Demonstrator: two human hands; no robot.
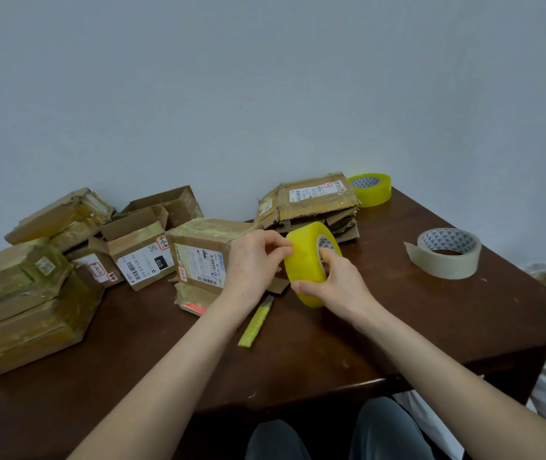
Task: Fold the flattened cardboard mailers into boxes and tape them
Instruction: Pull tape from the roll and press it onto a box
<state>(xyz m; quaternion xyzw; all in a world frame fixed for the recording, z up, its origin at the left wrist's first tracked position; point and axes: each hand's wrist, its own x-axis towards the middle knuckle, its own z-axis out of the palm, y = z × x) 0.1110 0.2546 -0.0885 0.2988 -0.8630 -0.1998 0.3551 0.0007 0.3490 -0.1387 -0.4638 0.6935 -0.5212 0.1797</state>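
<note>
My right hand (pixel 334 287) grips a fat yellow tape roll (pixel 305 260) held upright above the table, fingers curled through its core. My left hand (pixel 255 260) pinches at the roll's outer surface on its left side, where the tape end lies. Just behind my left hand stands a folded cardboard box (pixel 198 257) with a white shipping label facing me. A stack of flattened cardboard mailers (pixel 311 204) lies at the back of the table.
Several taped and open boxes (pixel 26 293) crowd the table's left side. A second yellow roll (pixel 373 189) sits at the back right, a beige roll (pixel 447 254) to the right. A yellow box cutter (pixel 256 323) lies under my left wrist on the dark wooden table (pixel 397 327).
</note>
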